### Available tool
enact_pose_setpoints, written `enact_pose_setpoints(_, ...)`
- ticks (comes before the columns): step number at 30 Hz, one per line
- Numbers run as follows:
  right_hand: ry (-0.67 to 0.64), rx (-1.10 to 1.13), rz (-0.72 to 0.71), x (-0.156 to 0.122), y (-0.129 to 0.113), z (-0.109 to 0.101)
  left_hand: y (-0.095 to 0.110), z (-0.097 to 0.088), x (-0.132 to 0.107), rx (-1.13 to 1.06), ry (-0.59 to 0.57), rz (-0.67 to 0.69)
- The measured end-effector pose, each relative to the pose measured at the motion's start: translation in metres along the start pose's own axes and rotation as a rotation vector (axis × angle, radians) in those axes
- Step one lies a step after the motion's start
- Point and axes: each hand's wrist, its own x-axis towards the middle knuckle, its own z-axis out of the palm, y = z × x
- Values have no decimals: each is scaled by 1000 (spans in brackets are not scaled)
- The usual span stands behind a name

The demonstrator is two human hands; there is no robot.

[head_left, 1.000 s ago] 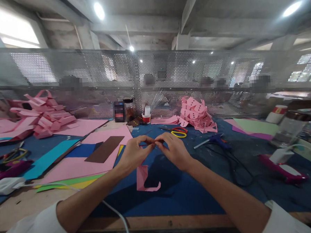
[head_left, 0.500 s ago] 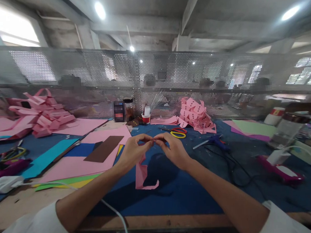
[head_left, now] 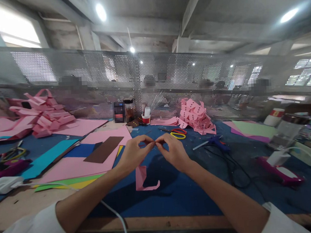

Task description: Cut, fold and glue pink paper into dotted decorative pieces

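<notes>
My left hand [head_left: 133, 154] and my right hand [head_left: 174, 151] meet fingertip to fingertip above the blue mat [head_left: 175, 195]. Both pinch a small thin piece that is too small to name. Below the left hand lies a folded pink paper piece [head_left: 143, 179] with a curled end. It rests on the mat, apart from the fingers. White sleeves cover both forearms at the bottom edge.
Coloured paper sheets [head_left: 77, 162] lie left, with a brown card [head_left: 103, 149] on top. Pink cut-paper heaps sit far left [head_left: 40, 113] and centre back [head_left: 197, 116]. Scissors [head_left: 178, 132], a blue glue gun [head_left: 216, 141], a purple glue gun [head_left: 280, 167] and cables lie right. A perforated metal screen [head_left: 153, 81] closes the back.
Both hands stay pinched together in almost the same place. The pink paper piece below them has barely shifted.
</notes>
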Motion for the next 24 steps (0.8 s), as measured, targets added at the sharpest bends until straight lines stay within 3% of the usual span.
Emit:
enact_pose_setpoints(8, 10, 16, 14, 0, 0, 3, -7, 3, -1, 131, 65, 116)
enact_pose_setpoints(15, 7, -18, 22, -1, -1, 6, -8, 3, -3, 282, 108, 302)
enact_pose_setpoints(24, -5, 14, 35, 0, 1, 4, -10, 4, -1, 300, 119, 309)
